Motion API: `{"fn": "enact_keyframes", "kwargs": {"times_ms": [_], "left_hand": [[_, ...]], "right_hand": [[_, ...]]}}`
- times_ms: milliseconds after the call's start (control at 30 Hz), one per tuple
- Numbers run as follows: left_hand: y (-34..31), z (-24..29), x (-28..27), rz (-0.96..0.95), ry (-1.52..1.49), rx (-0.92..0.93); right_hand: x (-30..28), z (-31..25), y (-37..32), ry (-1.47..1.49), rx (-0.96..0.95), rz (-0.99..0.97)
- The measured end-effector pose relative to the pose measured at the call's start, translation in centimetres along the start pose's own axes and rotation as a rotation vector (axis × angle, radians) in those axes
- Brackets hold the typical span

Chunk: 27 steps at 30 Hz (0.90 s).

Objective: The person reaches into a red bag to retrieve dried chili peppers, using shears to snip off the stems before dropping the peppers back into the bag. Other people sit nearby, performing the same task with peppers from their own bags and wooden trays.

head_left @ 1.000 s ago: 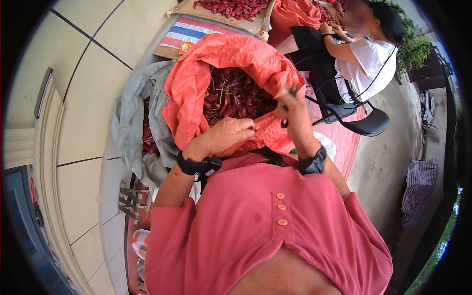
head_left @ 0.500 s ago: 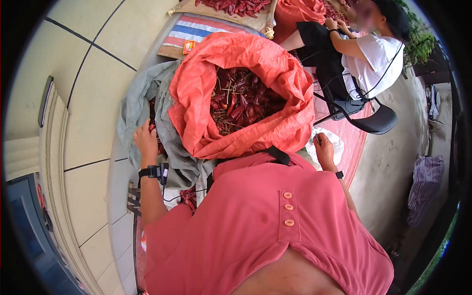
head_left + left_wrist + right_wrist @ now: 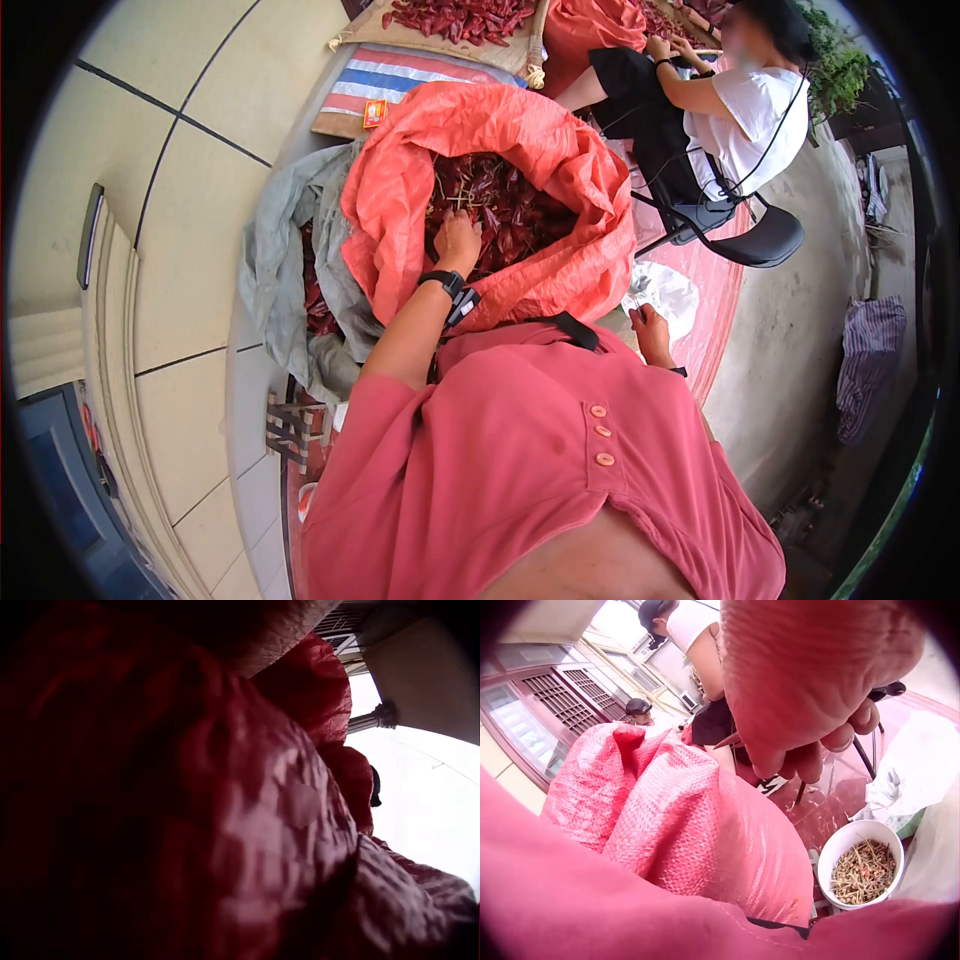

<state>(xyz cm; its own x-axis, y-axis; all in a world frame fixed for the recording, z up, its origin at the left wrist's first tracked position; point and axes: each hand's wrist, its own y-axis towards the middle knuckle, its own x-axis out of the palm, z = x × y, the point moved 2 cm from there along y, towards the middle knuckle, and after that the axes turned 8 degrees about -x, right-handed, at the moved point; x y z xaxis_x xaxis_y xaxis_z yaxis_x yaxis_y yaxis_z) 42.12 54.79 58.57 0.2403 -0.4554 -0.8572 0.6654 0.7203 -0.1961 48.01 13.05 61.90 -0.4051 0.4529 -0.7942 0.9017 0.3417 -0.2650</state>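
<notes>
My left hand (image 3: 458, 243) reaches into the red woven sack (image 3: 400, 130), its fingertips down among dried red chilies (image 3: 515, 215). What those fingers grip, I cannot tell. Mostly dark red sack cloth (image 3: 255, 825) fills the left wrist view. Low at my right side, my right hand (image 3: 652, 335) stays beside the sack with curled fingers, holding small dark-handled scissors. Their pointed tip (image 3: 729, 741) pokes out past the hand in the right wrist view. A grey sack (image 3: 345, 200) with more chilies stands against the red one on the left.
A white bucket (image 3: 825, 874) of cut stems stands below my right hand, near a white plastic bag (image 3: 672, 290). Ahead to the right, a person in a white shirt (image 3: 750, 115) sits by a black folding chair (image 3: 765, 240). More chilies (image 3: 460, 18) lie on sacking beyond.
Both hands were together over the red sack's near rim. The left then went to the grey sack's opening and now is inside the red sack. The right dropped to my right side.
</notes>
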Motion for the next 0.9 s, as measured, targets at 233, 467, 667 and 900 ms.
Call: {"fn": "enact_keyframes", "kwargs": {"times_ms": [233, 467, 667, 900], "left_hand": [[-0.8, 1.0, -2.9, 0.142, -0.144, 0.207], [-4.7, 4.8, -8.0, -0.144, -0.935, 0.321], [-7.2, 7.9, -10.7, -0.126, -0.706, 0.446], [-8.4, 7.2, -11.5, -0.022, -0.772, 0.43]], "right_hand": [[-2.0, -1.5, -1.6, 0.515, -0.027, 0.224], [-8.2, -16.2, 1.5, 0.682, -0.219, -0.1], [-5.7, -28.5, 5.3, 0.711, -0.402, -0.403], [-1.4, -30.5, 7.1, 0.724, -0.6, -0.434]]}}
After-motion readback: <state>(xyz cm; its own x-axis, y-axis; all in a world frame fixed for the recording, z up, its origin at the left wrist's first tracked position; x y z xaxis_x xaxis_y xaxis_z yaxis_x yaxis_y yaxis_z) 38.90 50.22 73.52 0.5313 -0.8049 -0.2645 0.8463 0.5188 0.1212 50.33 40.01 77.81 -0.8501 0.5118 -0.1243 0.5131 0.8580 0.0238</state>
